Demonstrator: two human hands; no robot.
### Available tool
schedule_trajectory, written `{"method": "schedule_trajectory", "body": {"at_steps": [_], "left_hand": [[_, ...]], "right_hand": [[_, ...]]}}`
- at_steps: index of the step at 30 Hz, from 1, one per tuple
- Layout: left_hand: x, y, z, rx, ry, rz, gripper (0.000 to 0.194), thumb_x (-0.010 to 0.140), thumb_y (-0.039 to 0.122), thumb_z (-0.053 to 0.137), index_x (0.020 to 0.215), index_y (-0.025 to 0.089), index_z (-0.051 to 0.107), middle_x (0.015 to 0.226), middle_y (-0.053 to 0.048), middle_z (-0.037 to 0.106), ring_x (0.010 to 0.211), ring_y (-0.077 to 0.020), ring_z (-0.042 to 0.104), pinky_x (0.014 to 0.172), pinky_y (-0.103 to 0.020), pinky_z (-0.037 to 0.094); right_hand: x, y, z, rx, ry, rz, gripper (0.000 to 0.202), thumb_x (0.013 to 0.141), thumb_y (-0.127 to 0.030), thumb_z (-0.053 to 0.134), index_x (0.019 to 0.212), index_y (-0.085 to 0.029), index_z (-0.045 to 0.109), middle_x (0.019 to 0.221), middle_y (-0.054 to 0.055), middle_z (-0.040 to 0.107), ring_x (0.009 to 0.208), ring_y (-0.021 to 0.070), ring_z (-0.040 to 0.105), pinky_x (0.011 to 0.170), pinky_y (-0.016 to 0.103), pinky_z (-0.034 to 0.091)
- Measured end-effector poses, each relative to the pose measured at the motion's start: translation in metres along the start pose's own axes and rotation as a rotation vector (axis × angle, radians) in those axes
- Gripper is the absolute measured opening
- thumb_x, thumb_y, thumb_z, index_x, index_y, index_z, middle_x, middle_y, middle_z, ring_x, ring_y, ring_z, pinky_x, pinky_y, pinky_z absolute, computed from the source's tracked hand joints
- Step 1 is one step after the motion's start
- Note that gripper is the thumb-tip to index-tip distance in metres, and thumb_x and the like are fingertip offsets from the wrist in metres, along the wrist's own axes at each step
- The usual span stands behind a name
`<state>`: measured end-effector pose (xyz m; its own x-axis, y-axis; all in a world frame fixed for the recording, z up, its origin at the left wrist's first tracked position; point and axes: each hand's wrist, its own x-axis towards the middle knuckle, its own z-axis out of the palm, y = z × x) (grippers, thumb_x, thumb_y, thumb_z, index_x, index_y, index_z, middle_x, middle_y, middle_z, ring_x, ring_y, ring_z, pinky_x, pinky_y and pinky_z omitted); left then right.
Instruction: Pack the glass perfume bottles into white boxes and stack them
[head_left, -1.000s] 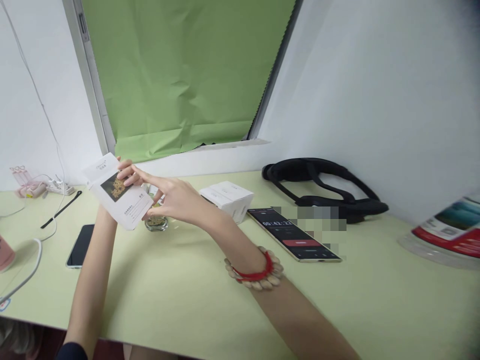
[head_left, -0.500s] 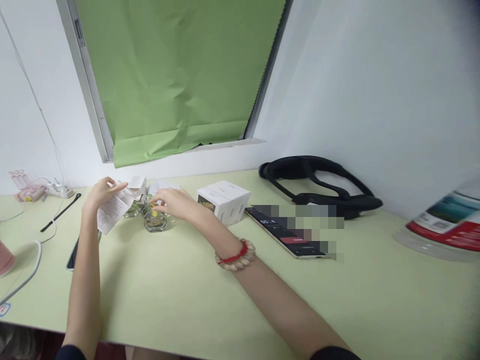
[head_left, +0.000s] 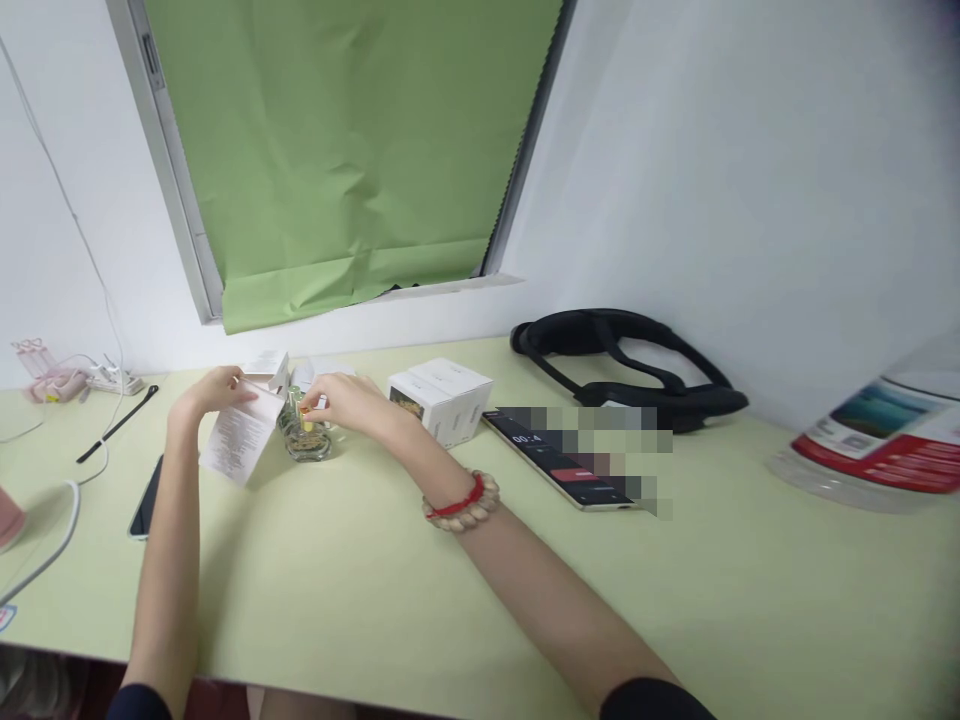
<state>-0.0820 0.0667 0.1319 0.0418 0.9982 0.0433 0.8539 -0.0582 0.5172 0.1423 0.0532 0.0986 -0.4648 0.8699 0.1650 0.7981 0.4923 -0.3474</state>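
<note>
Head view is showing me a printed sheet [head_left: 244, 437] hanging from the left hand [head_left: 212, 390], which is pinching its upper edge, just left of a glass bottle [head_left: 309, 447] on the table [head_left: 360, 590]. The right hand [head_left: 349, 402] is curling its fingers at the bottle's top, by a yellow piece [head_left: 306, 422]; I'm not managing to tell whether they are gripping it. I'm judging the sheet light and limp, prone to creasing, so I'm favouring a flat pinch along a margin. The bottle is looking smooth and breakable, probably heavier, its lower body offering the surer hold. Compared with half a second ago, the sheet is hanging flatter and less crumpled, while the white boxes [head_left: 454, 402] are staying put.
</note>
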Motion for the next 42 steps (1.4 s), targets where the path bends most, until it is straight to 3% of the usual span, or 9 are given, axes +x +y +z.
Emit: {"method": "schedule_trajectory", "body": {"at_steps": [4, 9, 18, 32, 37, 42], "left_hand": [[0.001, 0.001, 0.003, -0.111, -0.022, -0.039, 0.019, 0.061, 0.024, 0.067, 0.077, 0.018, 0.059, 0.074, -0.003, 0.057, 0.062, -0.0138, 0.051, 0.049, -0.022, 0.036], [-0.003, 0.001, -0.003, -0.147, -0.025, -0.044, 0.016, 0.064, 0.023, 0.062, 0.078, 0.018, 0.056, 0.072, -0.003, 0.056, 0.063, -0.0135, 0.052, 0.048, -0.021, 0.041], [-0.019, 0.013, -0.016, 0.041, -0.187, -0.171, 0.012, 0.088, 0.021, 0.049, 0.099, 0.016, 0.051, 0.112, -0.009, 0.058, 0.095, -0.0172, 0.059, 0.066, -0.021, 0.053], [-0.009, 0.009, -0.007, 0.167, -0.291, -0.223, 0.039, 0.095, 0.029, 0.04, 0.13, 0.015, 0.049, 0.138, -0.014, 0.05, 0.115, -0.0249, 0.059, 0.068, -0.024, 0.056], [-0.004, 0.006, -0.002, 0.222, -0.316, -0.237, 0.05, 0.095, 0.032, 0.04, 0.141, 0.016, 0.04, 0.149, -0.014, 0.04, 0.115, -0.0264, 0.061, 0.067, -0.023, 0.056], [-0.008, 0.012, -0.002, 0.236, -0.339, -0.234, 0.055, 0.088, 0.031, 0.051, 0.141, 0.018, 0.042, 0.143, -0.013, 0.048, 0.11, -0.0244, 0.063, 0.067, -0.022, 0.056]], "right_hand": [[-0.004, -0.002, -0.008, -0.012, -0.046, 0.02, 0.016, 0.085, -0.026, 0.068, 0.099, -0.024, 0.075, 0.107, 0.001, 0.073, 0.096, 0.0172, 0.066, 0.074, 0.026, 0.042], [-0.006, -0.001, -0.012, -0.062, -0.037, 0.041, 0.017, 0.085, -0.027, 0.069, 0.1, -0.023, 0.075, 0.106, 0.001, 0.073, 0.095, 0.0164, 0.066, 0.072, 0.026, 0.039], [-0.004, 0.006, -0.015, -0.13, -0.047, 0.161, 0.018, 0.083, -0.025, 0.072, 0.1, -0.025, 0.076, 0.106, -0.002, 0.073, 0.095, 0.0149, 0.065, 0.067, 0.025, 0.035], [-0.006, 0.009, -0.02, -0.16, -0.071, 0.32, 0.024, 0.081, -0.022, 0.074, 0.106, -0.022, 0.075, 0.108, 0.003, 0.073, 0.102, 0.0173, 0.066, 0.066, 0.025, 0.035], [-0.007, 0.008, -0.023, -0.143, -0.077, 0.411, 0.022, 0.081, -0.02, 0.074, 0.103, -0.022, 0.075, 0.108, 0.002, 0.072, 0.102, 0.0165, 0.066, 0.065, 0.024, 0.036], [-0.008, 0.007, -0.023, -0.194, -0.049, 0.466, 0.02, 0.08, -0.021, 0.074, 0.099, -0.022, 0.076, 0.108, 0.007, 0.072, 0.103, 0.0183, 0.066, 0.069, 0.023, 0.039]]}}
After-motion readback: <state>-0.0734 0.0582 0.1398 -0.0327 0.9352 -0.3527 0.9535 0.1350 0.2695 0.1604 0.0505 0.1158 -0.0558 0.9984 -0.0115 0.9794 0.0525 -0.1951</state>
